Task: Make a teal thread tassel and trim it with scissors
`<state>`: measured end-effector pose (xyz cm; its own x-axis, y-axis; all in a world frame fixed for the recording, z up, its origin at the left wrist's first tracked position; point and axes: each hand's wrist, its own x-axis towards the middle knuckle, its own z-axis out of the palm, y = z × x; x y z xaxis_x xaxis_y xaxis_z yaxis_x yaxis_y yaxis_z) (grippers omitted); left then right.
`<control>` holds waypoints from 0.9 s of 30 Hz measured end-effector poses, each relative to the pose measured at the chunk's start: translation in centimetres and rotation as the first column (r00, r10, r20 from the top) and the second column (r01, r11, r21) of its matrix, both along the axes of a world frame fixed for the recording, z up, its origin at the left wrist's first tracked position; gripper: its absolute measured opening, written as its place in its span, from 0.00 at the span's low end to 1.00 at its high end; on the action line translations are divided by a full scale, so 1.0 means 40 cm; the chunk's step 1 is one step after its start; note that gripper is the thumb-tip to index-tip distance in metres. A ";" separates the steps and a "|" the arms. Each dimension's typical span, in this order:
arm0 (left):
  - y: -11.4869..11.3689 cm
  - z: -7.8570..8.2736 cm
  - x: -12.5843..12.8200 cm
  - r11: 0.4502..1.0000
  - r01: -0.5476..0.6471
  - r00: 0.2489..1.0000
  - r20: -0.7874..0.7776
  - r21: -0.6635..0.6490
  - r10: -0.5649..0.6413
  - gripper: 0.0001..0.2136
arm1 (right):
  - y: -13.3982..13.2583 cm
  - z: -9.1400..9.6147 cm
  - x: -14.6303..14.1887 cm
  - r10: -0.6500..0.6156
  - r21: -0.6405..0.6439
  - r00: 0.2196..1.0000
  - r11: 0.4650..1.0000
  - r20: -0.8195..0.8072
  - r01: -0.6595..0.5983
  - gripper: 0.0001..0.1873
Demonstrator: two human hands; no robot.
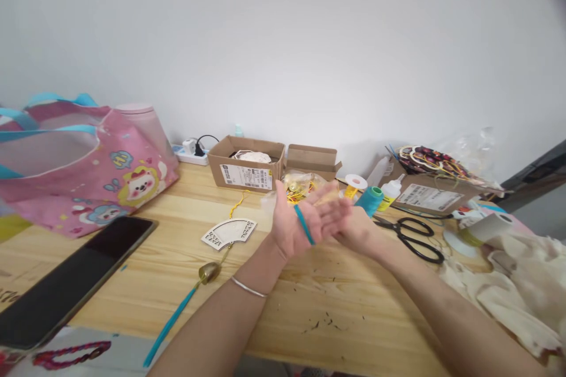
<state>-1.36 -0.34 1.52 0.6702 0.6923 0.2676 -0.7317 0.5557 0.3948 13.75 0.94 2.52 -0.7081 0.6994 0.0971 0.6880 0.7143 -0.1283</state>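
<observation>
My left hand [294, 221] is held palm up above the table, its fingers stretched out to the right. A band of teal thread [304, 224] runs across its palm. Close against those fingertips is my right hand [356, 230], slightly blurred; its own fingers are hidden behind the left hand, so I cannot see what they hold. A spool of teal thread [370, 201] stands just beyond. Left of my forearm lies a fan-shaped wooden pendant [230, 232] on a yellow cord, with a brass bell [209, 273] and a teal tassel [170, 327] below it.
Black scissors [415, 238], a glue bottle [391, 191] and a yellow thread spool [352, 185] lie to the right. Cardboard boxes [247, 165] line the wall. A phone [73, 280] and a pink bag [110, 171] occupy the left; cream cloth [513, 294] lies far right.
</observation>
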 end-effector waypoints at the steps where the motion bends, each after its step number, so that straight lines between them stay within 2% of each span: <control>1: 0.008 0.001 -0.002 0.993 -0.111 0.993 0.031 -0.051 0.112 0.40 | -0.015 -0.010 0.003 0.020 0.039 0.999 0.999 0.035 -0.022 0.13; 2: 0.016 0.000 -0.003 0.975 -0.199 0.978 0.045 -0.099 0.204 0.38 | -0.030 -0.016 0.005 0.039 0.087 0.996 0.995 0.083 -0.046 0.12; 4: 0.031 -0.008 -0.003 0.937 -0.303 0.949 0.037 -0.175 0.314 0.35 | -0.055 -0.014 0.009 0.072 0.174 0.981 0.979 0.182 -0.104 0.12; 7: 0.046 -0.024 0.003 0.899 -0.362 0.928 -0.010 -0.247 0.371 0.33 | -0.072 0.013 0.008 0.094 0.220 0.965 0.964 0.246 -0.150 0.12; 11: 0.053 -0.039 0.013 0.865 -0.422 0.905 -0.077 -0.269 0.418 0.25 | -0.060 0.077 0.016 0.112 0.210 0.972 0.965 0.208 -0.156 0.14; 14: 0.063 -0.048 0.014 0.826 -0.487 0.871 -0.093 -0.283 0.482 0.18 | -0.028 0.147 0.052 0.072 0.188 0.981 0.976 0.180 -0.106 0.14; 19: 0.079 -0.059 0.007 0.746 -0.577 0.808 -0.102 -0.333 0.580 0.18 | 0.060 0.310 0.146 -0.181 0.161 0.974 0.974 0.138 0.158 0.13; 22: 0.082 -0.059 0.005 0.723 -0.597 0.794 -0.127 -0.347 0.595 0.18 | 0.097 0.423 0.191 -0.360 0.221 0.931 0.914 0.056 0.340 0.13; 24: 0.081 -0.056 0.004 0.720 -0.602 0.791 -0.134 -0.345 0.597 0.19 | 0.097 0.484 0.216 -0.440 0.283 0.898 0.859 -0.021 0.428 0.12; 25: 0.081 -0.055 0.003 0.718 -0.605 0.789 -0.136 -0.343 0.600 0.19 | 0.088 0.504 0.228 -0.448 0.309 0.892 0.842 -0.057 0.443 0.11; 27: 0.081 -0.052 0.000 0.708 -0.617 0.778 -0.133 -0.343 0.614 0.19 | 0.054 0.516 0.255 -0.320 0.329 0.922 0.865 -0.217 0.378 0.11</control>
<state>-1.36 2.88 -0.55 0.0629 0.9950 -0.0772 -0.9583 0.0818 0.2738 23.96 3.09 23.15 -0.3806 0.7946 0.4730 0.8939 0.4472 -0.0320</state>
